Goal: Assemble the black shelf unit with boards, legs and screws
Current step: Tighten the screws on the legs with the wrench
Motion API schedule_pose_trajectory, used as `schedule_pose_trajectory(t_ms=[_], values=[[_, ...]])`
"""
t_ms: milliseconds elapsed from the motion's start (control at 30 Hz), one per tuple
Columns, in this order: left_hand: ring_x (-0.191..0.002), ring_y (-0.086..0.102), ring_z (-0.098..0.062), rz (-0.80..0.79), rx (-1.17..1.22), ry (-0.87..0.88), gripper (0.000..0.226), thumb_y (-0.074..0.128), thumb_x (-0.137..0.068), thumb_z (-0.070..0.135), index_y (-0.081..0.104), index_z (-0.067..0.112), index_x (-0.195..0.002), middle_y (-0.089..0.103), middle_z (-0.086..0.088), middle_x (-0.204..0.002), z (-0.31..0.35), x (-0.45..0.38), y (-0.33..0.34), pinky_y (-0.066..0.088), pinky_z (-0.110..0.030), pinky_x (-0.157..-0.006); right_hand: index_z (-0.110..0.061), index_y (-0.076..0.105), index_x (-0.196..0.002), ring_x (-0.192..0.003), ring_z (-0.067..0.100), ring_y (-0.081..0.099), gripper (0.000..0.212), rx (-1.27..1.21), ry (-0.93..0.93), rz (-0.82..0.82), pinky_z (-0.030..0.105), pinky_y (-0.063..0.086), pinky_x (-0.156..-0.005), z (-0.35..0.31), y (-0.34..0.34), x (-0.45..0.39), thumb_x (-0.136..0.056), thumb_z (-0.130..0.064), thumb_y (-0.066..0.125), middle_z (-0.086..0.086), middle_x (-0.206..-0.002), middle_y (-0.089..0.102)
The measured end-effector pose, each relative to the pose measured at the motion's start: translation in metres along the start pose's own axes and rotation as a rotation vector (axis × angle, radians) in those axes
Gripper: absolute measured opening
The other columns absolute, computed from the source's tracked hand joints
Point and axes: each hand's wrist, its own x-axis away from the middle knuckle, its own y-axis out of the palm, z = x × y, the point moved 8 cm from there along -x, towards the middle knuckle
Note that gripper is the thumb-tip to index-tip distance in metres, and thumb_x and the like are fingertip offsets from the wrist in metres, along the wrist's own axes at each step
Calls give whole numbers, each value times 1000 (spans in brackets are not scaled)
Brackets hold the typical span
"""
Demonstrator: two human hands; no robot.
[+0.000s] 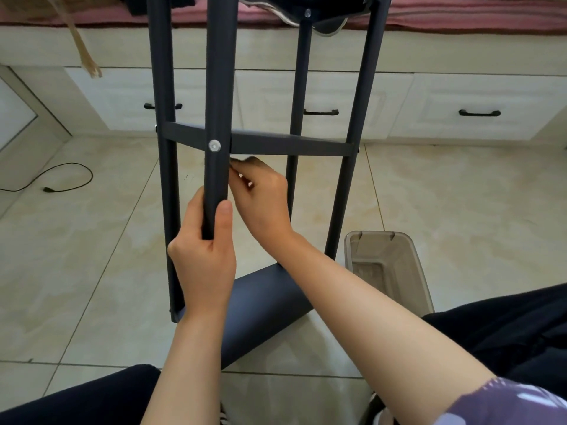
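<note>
The shelf unit (260,142) is stood on a tiled floor (445,194); beyond the hands, white drawers (460,108) are seen. Its leg (216,179) is gripped by the left hand (202,259), while the right hand (264,194) is curled beside it, its hold unclear.

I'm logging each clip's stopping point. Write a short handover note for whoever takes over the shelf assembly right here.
Left hand grips the near round black metal leg at its lower part.
Right hand reaches behind that leg just under the black middle shelf board, fingers curled; what it pinches is hidden.
Done: silver screw seated through the near leg at the middle board; four legs stand on the tiled floor.
Left: the black bottom board looks not yet fixed to the near leg. The clear plastic bin stands to the right.
</note>
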Motion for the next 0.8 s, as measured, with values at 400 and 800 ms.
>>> schedule_pose_trajectory(t_ms=[400,800], values=[[-61,54,-4,-4,-13,17,38,50,-98,44,66,19,-121,59,13,-79,15,11,-4,40,-9,-54,-20,70,-86,-83,15,61,19,556,300,-991,27,47,-71,67,-75,18,-96,-20,54,-5,-86,65],[-58,53,-5,19,-1,30,41,50,-98,43,67,12,-117,55,16,-69,13,18,-12,38,-8,-52,-12,73,-100,-100,21,59,14,434,728,-747,26,51,-72,96,-172,-45,-91,-21,67,4,-109,64]])
